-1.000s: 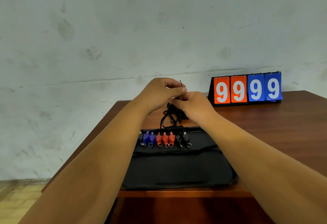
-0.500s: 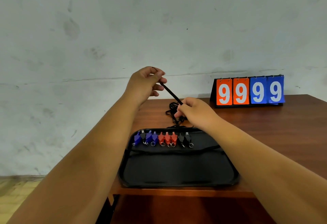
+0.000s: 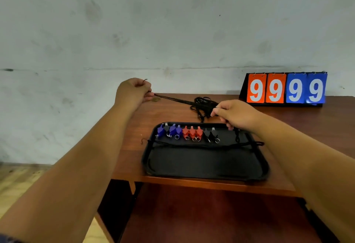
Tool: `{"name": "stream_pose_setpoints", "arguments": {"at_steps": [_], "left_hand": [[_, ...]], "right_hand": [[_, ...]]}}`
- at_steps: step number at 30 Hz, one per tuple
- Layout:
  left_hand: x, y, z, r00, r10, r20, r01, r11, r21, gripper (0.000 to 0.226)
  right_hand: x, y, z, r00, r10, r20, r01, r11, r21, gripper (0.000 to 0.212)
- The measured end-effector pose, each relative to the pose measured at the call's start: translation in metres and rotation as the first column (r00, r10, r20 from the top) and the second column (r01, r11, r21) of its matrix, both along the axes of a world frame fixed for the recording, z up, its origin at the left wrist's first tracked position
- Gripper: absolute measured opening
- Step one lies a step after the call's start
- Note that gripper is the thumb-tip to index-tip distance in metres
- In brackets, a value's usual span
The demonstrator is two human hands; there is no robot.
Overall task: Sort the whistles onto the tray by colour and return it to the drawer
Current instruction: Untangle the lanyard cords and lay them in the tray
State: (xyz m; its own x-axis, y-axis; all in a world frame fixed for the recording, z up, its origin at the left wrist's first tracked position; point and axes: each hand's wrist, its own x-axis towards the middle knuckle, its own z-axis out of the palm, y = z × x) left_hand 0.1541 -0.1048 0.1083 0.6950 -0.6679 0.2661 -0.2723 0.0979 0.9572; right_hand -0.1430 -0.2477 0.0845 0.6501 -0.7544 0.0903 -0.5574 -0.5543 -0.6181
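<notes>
Scoreboard (image 3: 286,88) sits back right on the table (image 3: 307,127), cord pile (image 3: 203,106) behind the tray (image 3: 207,166). My left hand (image 3: 133,92) pinches a cord taut; right hand (image 3: 234,115) grips the pile. Whistles (image 3: 188,133) line the tray's far edge, row running left-right, rings facing me.

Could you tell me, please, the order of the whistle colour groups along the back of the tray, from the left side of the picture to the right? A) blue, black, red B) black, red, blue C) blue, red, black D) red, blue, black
C: on the tray the blue whistles sit leftmost, the red whistles in the middle, and the black whistles at the right end.
</notes>
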Motion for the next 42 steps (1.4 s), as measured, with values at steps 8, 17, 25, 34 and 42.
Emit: {"name": "stream_pose_setpoints", "arguments": {"at_steps": [8, 17, 25, 34, 42], "left_hand": [[-0.001, 0.041, -0.059, 0.976, -0.165, 0.144, 0.110, 0.937, 0.333, 0.018], [-0.020, 0.062, -0.073, 0.902, -0.297, 0.312, 0.106, 0.855, 0.509, 0.033], [-0.029, 0.065, -0.078, 0.863, -0.316, 0.394, 0.067, 0.845, 0.531, 0.037], [-0.023, 0.066, -0.078, 0.821, -0.353, 0.449, 0.045, 0.824, 0.565, 0.040], [-0.025, 0.065, -0.074, 0.804, -0.430, 0.412, 0.101, 0.780, 0.617, 0.038]], "right_hand": [[-0.037, 0.003, -0.013, 0.992, 0.029, -0.125, -0.030, 1.000, -0.004, 0.031], [-0.065, 0.011, -0.034, 0.955, 0.077, -0.288, -0.095, 0.994, -0.050, 0.028], [-0.066, 0.009, -0.048, 0.972, 0.086, -0.219, -0.100, 0.994, -0.052, 0.028], [-0.066, 0.000, -0.056, 0.974, 0.054, -0.218, -0.073, 0.994, -0.079, 0.020], [-0.062, -0.006, -0.063, 0.962, 0.022, -0.271, -0.068, 0.984, -0.162, 0.026]]}}
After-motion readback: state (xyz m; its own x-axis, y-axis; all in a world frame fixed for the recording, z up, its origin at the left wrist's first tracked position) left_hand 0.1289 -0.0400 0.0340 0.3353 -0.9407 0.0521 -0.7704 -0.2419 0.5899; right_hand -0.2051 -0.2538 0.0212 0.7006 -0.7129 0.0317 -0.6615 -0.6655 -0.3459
